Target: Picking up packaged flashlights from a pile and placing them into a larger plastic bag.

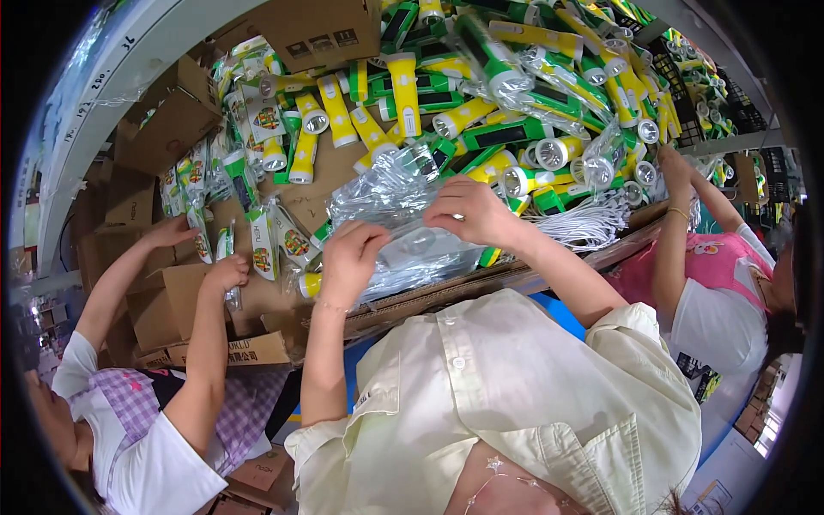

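Note:
My left hand [352, 259] and my right hand [474, 212] are both closed, thumbs against fingers. They pinch a clear plastic bag [419, 247] stretched between them. Beneath it lies a heap of clear plastic bags [378, 190], crumpled and shiny. Just beyond the hands are many yellow and green flashlights [402, 93], some of them sheathed in clear plastic. To the right of my right hand is a bundle of white cables [577, 225].
A cardboard edge [429, 296] runs along the table front. Open cardboard boxes [167, 116] stand at the left. One co-worker's hand [228, 273] handles a packaged item at left; another's hand [675, 167] reaches into the flashlights at right. Black crates [665, 64] sit at far right.

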Action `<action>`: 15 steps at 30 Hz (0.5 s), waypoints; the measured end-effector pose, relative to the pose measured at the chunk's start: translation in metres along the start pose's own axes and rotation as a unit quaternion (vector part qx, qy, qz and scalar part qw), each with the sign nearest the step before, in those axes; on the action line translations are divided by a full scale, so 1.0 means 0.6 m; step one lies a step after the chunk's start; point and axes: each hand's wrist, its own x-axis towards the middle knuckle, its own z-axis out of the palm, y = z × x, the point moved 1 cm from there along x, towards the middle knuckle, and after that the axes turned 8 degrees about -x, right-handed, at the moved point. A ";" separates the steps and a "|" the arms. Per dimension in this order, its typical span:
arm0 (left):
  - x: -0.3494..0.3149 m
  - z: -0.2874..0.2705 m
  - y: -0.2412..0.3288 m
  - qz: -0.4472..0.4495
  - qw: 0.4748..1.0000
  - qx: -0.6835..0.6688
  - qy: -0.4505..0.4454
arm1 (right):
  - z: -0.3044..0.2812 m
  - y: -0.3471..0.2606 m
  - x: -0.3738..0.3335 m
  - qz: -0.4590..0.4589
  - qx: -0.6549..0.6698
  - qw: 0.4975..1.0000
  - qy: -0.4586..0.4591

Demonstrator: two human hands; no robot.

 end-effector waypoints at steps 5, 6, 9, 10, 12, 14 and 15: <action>-0.026 -0.031 0.012 0.031 0.993 0.114 0.017 | -0.009 -0.010 -0.030 0.000 -0.146 0.963 -0.226; -0.027 -0.024 0.009 0.028 0.994 0.103 0.023 | -0.009 -0.017 -0.026 -0.003 -0.148 0.963 -0.225; -0.023 0.006 0.034 -0.021 0.995 0.090 0.034 | -0.009 -0.055 0.003 -0.126 -0.210 0.957 -0.154; -0.023 0.012 0.040 -0.067 0.993 0.089 0.038 | -0.008 -0.059 0.010 -0.129 -0.210 0.957 -0.155; -0.031 0.011 0.023 -0.119 0.988 0.096 0.029 | -0.010 -0.064 0.020 -0.153 -0.230 0.952 -0.130; -0.041 -0.009 -0.001 -0.082 0.973 0.194 0.089 | -0.017 -0.059 0.022 -0.128 -0.285 0.923 -0.224; -0.043 -0.016 0.001 -0.099 0.962 0.222 0.125 | -0.020 -0.053 0.019 -0.100 -0.337 0.882 -0.313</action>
